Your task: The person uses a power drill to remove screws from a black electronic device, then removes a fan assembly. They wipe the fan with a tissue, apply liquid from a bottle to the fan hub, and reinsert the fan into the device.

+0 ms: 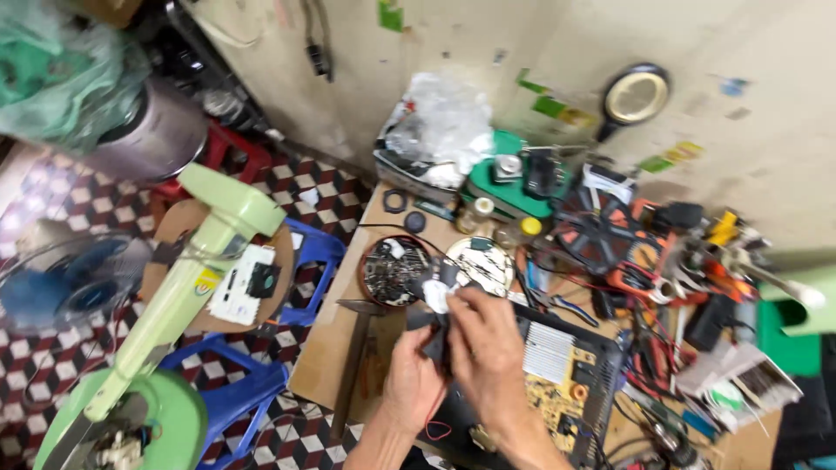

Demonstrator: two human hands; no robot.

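Two hands at frame centre | left hand (413, 376) and right hand (482, 341) both closed on a small dark part (438, 306) with white piece, above bench (322, 348) beside circuit board (566, 374) | looks light, stiff, likely fragile; hold by body, not wires.

Two bare hands (461, 352), bare forearms, no sleeves, no gloves
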